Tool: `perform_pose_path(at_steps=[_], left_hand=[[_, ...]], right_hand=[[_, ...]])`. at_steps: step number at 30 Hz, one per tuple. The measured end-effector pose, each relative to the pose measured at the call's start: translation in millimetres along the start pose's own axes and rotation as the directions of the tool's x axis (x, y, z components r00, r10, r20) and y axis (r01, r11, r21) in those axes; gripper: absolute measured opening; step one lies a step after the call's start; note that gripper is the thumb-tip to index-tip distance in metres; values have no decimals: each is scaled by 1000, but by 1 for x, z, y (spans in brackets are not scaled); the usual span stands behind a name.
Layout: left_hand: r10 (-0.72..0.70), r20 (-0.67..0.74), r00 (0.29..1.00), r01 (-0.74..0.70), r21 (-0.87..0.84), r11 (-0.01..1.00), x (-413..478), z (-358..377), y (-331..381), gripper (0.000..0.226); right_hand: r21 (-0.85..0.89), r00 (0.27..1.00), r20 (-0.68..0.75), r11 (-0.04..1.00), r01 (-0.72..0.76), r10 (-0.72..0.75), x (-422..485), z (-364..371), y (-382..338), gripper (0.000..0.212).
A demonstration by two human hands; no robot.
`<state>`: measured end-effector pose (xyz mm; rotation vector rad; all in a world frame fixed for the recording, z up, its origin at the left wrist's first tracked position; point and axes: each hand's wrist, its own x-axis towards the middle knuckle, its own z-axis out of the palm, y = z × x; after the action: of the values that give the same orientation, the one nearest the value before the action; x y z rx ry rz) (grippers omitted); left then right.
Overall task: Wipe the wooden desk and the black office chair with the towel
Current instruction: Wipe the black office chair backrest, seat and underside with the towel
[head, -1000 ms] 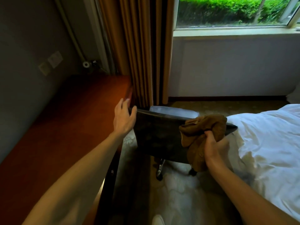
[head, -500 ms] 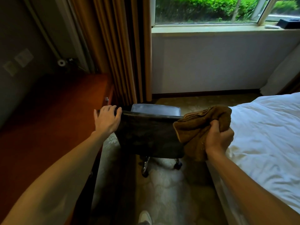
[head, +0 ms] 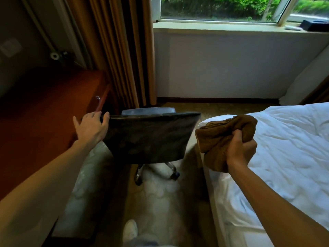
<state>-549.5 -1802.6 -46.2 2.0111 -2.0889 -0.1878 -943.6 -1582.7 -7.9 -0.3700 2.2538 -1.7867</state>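
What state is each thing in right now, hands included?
black office chair, upright on its wheels.
wooden desk, towel not on it.
towel, bunched, clear of the chair.
right hand, fingers grip the towel.
left hand, holds the chair back's top corner.
curtain, gathered beside the window.

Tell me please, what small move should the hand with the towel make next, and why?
Probably bring the right hand with the towel leftward onto the top edge of the black office chair. The towel is bunched beside the backrest, apparently not touching it, while the left hand holds its other top corner.
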Motion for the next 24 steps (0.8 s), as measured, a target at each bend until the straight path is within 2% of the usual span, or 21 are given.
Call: perform_pose_path(at_steps=[4,8,11,13,19,22,24], left_hand=[[-20,-2,1000,20,89,996,-28,7,44,81],[67,32,997,-72,208,976,-57,1,97,78],[156,64,986,-168,299,939,-70,-4,145,73],[224,104,969,-247,345,906,-74,-3,174,68],[417,211,884,-465,319,826,-54,15,248,68],[481,202,853,-521,293,802,-38,31,282,65],[516,164,840,-542,294,788,-24,41,305,61]], right_hand=[[-40,996,89,999,-10,14,54,-28,5,21],[-50,979,187,996,-76,84,96,-38,1,34],[-39,960,261,995,-92,99,123,-35,-6,26],[-36,945,308,994,-104,110,137,-33,-10,31],[-22,915,392,995,-98,98,177,-8,-15,25],[-33,911,400,994,-101,106,199,18,-16,16],[-8,903,418,995,-102,96,216,40,-21,20]])
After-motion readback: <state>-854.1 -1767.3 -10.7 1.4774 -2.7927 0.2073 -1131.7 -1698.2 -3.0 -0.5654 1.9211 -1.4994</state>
